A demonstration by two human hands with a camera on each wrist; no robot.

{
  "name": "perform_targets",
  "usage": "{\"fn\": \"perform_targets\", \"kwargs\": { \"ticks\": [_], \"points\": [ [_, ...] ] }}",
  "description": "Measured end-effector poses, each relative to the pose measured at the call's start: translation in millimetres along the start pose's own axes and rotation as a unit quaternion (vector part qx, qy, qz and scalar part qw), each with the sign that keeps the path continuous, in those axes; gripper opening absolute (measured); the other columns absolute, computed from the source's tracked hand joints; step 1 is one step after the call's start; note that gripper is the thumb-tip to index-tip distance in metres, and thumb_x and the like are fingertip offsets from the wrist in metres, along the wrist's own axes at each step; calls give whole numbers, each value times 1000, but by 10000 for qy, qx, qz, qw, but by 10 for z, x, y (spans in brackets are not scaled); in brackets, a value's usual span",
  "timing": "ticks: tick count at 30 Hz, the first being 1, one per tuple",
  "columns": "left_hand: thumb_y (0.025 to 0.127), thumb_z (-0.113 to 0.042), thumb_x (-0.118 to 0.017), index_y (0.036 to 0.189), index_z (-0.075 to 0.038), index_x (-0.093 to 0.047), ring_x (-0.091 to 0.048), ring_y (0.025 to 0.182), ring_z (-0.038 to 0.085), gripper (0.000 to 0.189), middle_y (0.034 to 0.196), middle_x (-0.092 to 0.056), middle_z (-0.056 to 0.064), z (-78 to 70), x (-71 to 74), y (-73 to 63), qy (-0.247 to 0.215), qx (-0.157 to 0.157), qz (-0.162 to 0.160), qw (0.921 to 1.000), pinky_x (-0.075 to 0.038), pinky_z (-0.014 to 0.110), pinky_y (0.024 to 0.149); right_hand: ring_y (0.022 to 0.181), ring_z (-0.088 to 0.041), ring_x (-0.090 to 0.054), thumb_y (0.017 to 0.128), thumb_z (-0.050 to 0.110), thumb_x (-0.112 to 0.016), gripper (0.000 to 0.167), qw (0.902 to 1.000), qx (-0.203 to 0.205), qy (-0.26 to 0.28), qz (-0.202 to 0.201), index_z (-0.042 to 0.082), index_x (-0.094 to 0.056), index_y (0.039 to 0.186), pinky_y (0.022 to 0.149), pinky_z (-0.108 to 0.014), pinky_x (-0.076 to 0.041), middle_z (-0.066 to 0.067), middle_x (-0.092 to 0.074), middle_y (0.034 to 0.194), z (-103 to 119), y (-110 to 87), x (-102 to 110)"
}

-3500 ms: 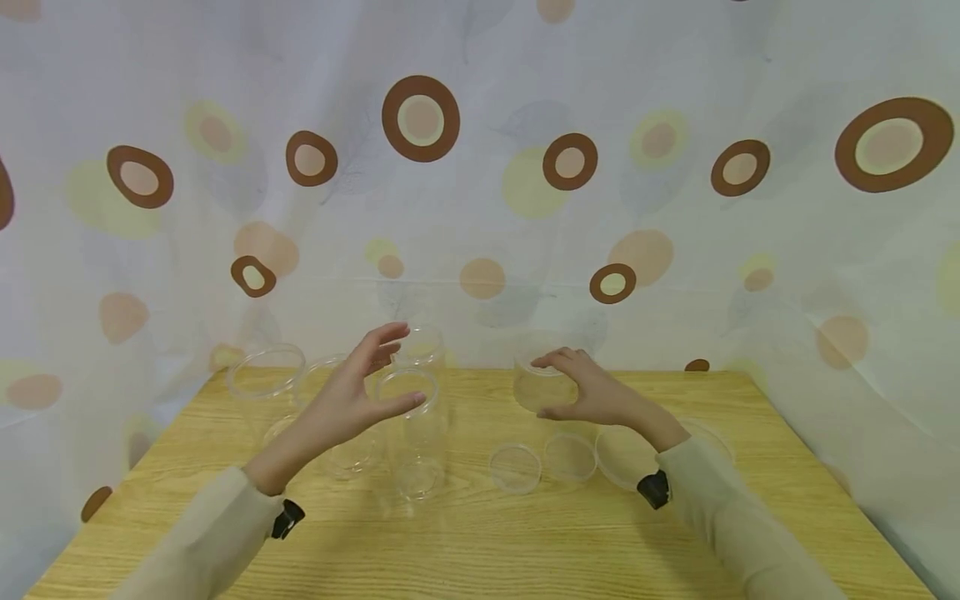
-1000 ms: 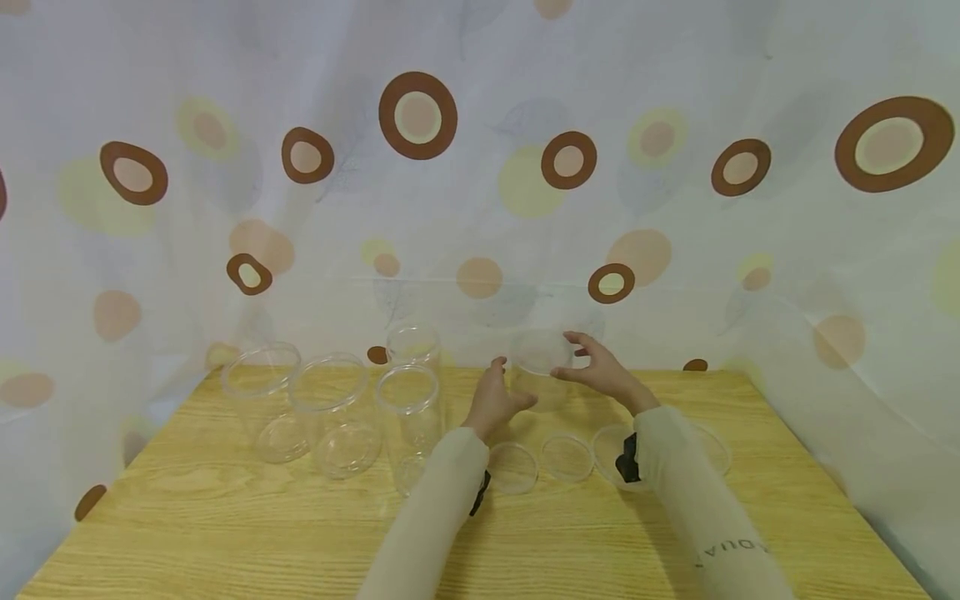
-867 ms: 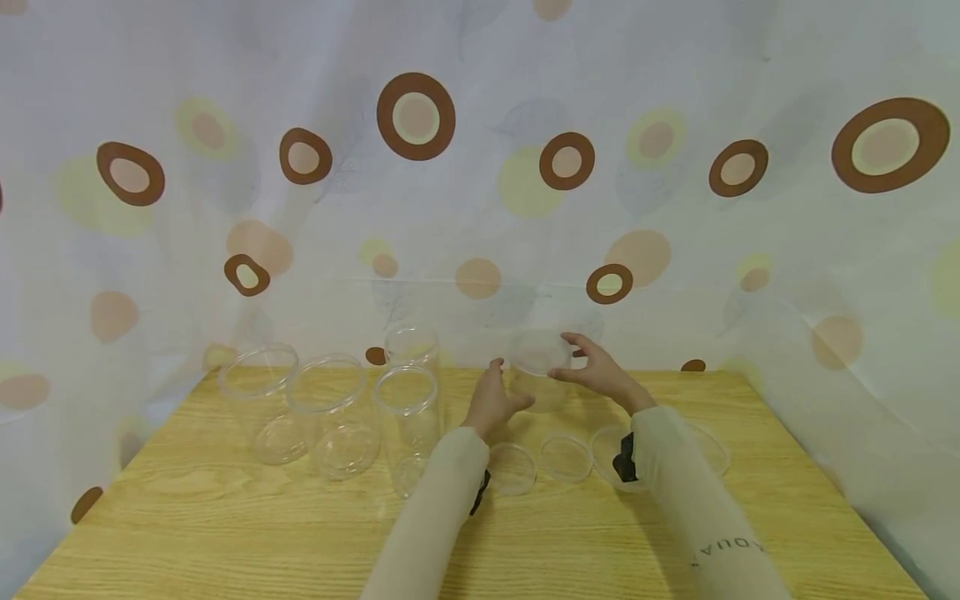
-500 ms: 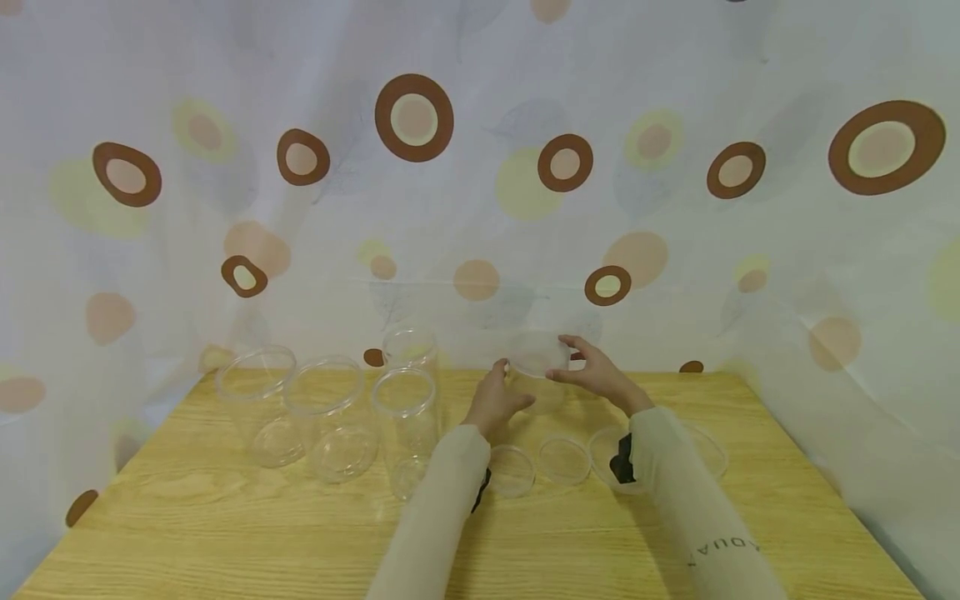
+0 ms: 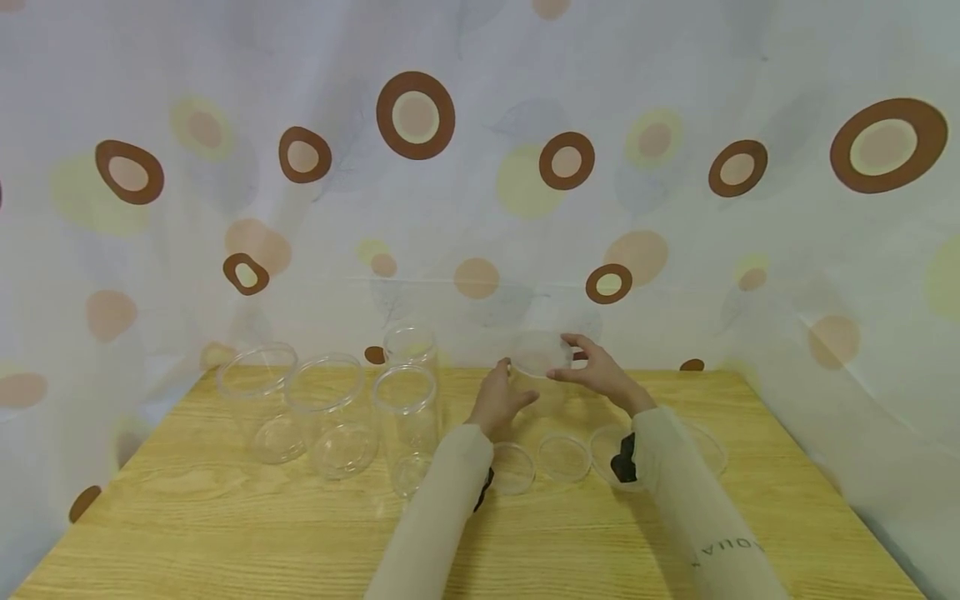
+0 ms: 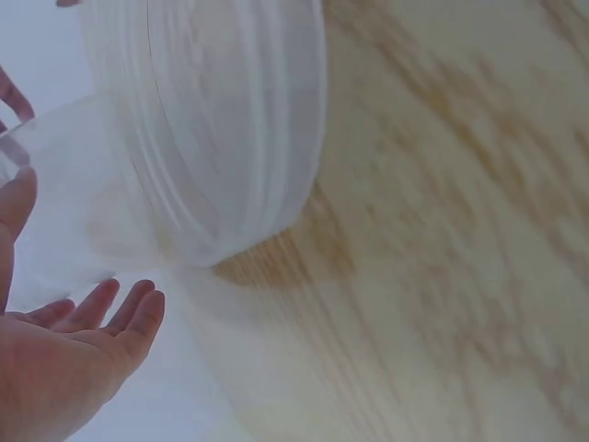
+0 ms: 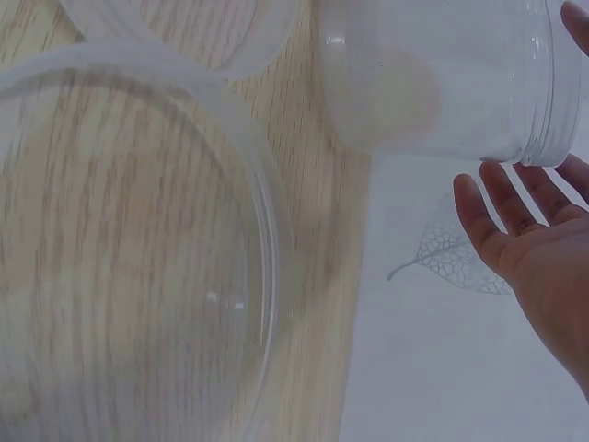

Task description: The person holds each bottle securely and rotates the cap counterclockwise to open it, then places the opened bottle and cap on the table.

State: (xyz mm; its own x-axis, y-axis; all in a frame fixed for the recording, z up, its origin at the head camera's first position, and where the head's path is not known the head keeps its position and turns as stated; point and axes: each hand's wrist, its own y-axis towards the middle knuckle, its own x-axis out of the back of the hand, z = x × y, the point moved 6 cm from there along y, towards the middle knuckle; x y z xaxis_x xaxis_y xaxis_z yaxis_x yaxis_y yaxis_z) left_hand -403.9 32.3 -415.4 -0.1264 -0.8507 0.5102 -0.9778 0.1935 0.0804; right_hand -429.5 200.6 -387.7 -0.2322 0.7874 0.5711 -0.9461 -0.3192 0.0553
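Observation:
A clear wide jar (image 5: 551, 398) stands upright at the back of the wooden table, a whitish round lid (image 5: 538, 354) on its top. My left hand (image 5: 497, 402) is curled round the left side of the jar's body, thumb in front. In the left wrist view the fingers of that hand (image 6: 78, 359) lie along the see-through wall. My right hand (image 5: 600, 373) grips the lid's right edge, thumb in front and fingers behind. From the right wrist, the fingers of my right hand (image 7: 543, 230) show at the ridged rim of the jar (image 7: 433, 83).
Several clear open jars stand at the left, among them a wide one (image 5: 326, 408) and a narrow one (image 5: 405, 408). In front of my hands lie several flat clear lids, such as a small one (image 5: 565, 458) and a large one (image 5: 611, 446). A patterned curtain (image 5: 480, 208) hangs behind the table (image 5: 300, 542).
My left hand has come right from over the open jars to the lidded jar's side. My right hand has shifted up to the lid. Over the last second both have barely moved.

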Motion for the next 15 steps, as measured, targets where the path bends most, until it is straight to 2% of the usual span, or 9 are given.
{"fn": "perform_targets", "kwargs": {
  "ticks": [7, 15],
  "points": [
    [86, -26, -64, 142, -1, -23, -36, 130, 32, 75, 142, -36, 18, -75, 32, -33, 25, -256, 6, 9997, -34, 47, 104, 122, -37, -36, 78, 35, -71, 86, 9998, 164, -8, -85, 6, -24, 143, 90, -46, -44, -18, -26, 144, 105, -81, 87],
    [86, -34, -63, 143, -3, -20, -32, 132, 33, 78, 144, -32, 18, -252, 114, -135, 271, -663, -88, 9974, -32, 47, 106, 123, -35, -34, 81, 36, -68, 82, 9993, 379, -14, 6, 10, -23, 144, 90, -48, -43, -14, -22, 145, 298, -212, 210]
  ]
}}
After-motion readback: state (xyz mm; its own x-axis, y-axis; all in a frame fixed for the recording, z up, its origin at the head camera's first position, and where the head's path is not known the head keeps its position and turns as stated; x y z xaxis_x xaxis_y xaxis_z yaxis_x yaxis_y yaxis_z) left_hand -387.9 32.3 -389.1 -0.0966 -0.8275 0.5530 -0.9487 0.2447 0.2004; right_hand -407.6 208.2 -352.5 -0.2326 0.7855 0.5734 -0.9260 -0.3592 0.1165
